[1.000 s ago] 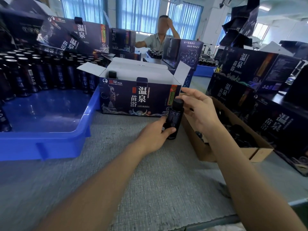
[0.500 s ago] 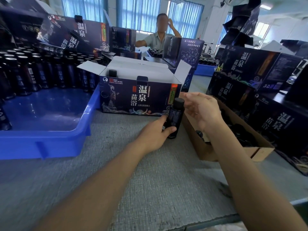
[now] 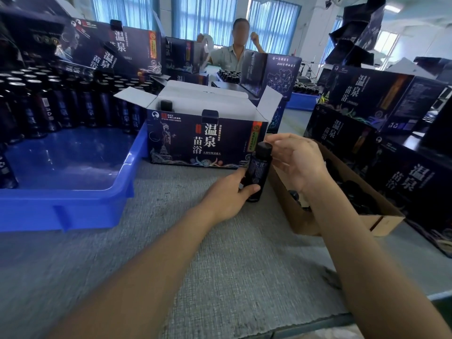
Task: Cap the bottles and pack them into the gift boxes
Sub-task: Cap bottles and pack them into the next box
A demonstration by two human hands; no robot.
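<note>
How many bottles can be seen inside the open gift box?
1: a capped bottle stands at the left end of the open gift box. Others may be hidden behind its front wall.
</note>
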